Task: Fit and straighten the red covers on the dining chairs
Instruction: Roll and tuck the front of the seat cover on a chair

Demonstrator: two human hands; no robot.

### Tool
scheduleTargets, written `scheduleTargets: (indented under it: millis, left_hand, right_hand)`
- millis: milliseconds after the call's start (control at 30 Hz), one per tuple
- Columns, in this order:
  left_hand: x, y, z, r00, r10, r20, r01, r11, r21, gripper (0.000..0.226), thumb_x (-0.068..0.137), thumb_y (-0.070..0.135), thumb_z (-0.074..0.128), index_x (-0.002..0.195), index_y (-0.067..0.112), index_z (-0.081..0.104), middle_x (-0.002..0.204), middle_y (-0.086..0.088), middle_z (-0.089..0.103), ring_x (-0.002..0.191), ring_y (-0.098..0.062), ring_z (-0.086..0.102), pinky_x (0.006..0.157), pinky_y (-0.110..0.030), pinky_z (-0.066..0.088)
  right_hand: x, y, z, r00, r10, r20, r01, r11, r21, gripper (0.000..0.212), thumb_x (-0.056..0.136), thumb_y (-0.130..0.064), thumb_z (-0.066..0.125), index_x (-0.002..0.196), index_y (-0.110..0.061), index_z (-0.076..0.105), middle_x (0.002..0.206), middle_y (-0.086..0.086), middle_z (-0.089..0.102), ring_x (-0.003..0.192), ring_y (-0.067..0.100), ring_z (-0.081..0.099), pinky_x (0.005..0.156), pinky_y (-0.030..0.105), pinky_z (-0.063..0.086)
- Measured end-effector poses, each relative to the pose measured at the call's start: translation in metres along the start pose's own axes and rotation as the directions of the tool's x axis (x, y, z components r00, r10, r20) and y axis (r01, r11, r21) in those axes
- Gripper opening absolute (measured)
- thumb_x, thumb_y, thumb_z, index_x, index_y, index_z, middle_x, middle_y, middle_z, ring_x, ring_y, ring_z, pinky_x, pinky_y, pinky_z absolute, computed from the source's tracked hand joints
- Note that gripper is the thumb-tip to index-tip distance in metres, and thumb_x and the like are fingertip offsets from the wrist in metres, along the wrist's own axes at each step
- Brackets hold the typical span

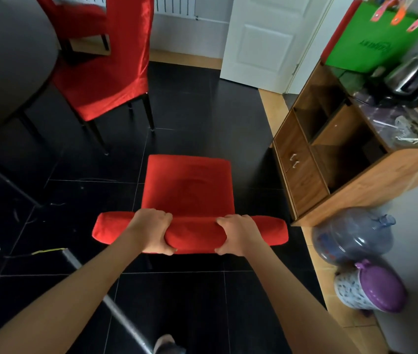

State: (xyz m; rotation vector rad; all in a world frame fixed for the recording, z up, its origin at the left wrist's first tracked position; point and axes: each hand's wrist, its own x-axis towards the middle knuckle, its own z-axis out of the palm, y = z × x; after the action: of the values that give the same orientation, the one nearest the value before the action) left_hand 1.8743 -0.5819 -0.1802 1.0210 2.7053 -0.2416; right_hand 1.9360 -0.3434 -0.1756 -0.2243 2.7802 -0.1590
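I stand behind the nearest dining chair (188, 190), looking down over its back, and both my hands grip the top of the backrest through its red cover (195, 233). My left hand (153, 231) is curled round the padded top edge left of the middle, fingers over the front side and thumb at the near side; my right hand (238, 235) holds the same edge right of the middle in the same way. The cloth between my hands bulges into a rounded roll, while the two ends of the backrest stick out flat past each hand. The seat below is covered in the same red fabric, with a faint crease near its centre. A second covered chair (108, 70) stands further off to the left, pushed against a dark round counter (11, 60), and a third red chair (75, 16) shows behind it. The floor (202, 118) is black tile. To my right a wooden shelf unit (330, 169) stands, a green bag (374, 39) on top of it, and a clear water jug (351, 236) and a purple-lidded basket (371, 287) lie on the floor just beside it.
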Motion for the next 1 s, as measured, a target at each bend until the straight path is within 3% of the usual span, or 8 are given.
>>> scheduleTargets:
  millis: [300,633,733,833,1000]
  left_hand:
    - [0.061,0.023,-0.021,0.997,-0.077,0.009,0.077,0.996,-0.041,0.058,0.061,0.076,0.056,0.084,0.024,0.043,0.085,0.01,0.058,0.08,-0.014,0.058,0.061,-0.026,0.036]
    - [0.12,0.049,-0.04,0.949,-0.312,0.046,0.316,0.943,-0.107,0.059,0.06,0.072,0.062,0.094,0.024,0.055,0.086,0.011,0.056,0.083,-0.012,0.051,0.07,-0.024,0.044]
    - [0.136,0.053,-0.046,0.916,-0.394,0.082,0.402,0.903,-0.152,0.061,0.059,0.071,0.065,0.099,0.026,0.057,0.09,0.011,0.059,0.087,-0.012,0.055,0.074,-0.024,0.046]
    - [0.148,0.056,-0.053,0.887,-0.447,0.118,0.462,0.871,-0.169,0.061,0.06,0.069,0.068,0.101,0.026,0.058,0.092,0.01,0.06,0.087,-0.013,0.056,0.074,-0.024,0.046]
    - [0.153,0.056,-0.054,0.882,-0.449,0.144,0.468,0.869,-0.16,0.058,0.061,0.067,0.068,0.099,0.025,0.057,0.091,0.008,0.061,0.085,-0.015,0.056,0.077,-0.026,0.049]
  right_hand:
    - [0.038,0.069,-0.024,0.998,-0.061,0.013,0.061,0.998,-0.027,0.068,0.066,-0.05,0.074,0.124,-0.021,0.056,0.113,-0.003,0.063,0.105,0.018,0.059,0.097,0.037,0.042]
    - [0.092,0.145,-0.048,0.971,-0.241,0.005,0.241,0.969,-0.063,0.07,0.063,-0.053,0.074,0.122,-0.021,0.056,0.108,-0.004,0.064,0.099,0.021,0.062,0.085,0.035,0.043]
    - [0.108,0.159,-0.055,0.955,-0.297,-0.004,0.297,0.954,-0.037,0.058,0.061,-0.05,0.075,0.108,-0.021,0.059,0.1,-0.003,0.065,0.093,0.022,0.063,0.075,0.032,0.039]
    - [0.121,0.165,-0.064,0.944,-0.331,0.001,0.331,0.943,-0.04,0.046,0.059,-0.049,0.075,0.086,-0.023,0.047,0.09,-0.005,0.064,0.086,0.021,0.063,0.068,0.03,0.036]
    - [0.127,0.172,-0.063,0.917,-0.398,-0.026,0.396,0.917,-0.045,0.049,0.06,-0.051,0.075,0.079,-0.023,0.04,0.085,-0.004,0.064,0.08,0.02,0.063,0.066,0.029,0.038]
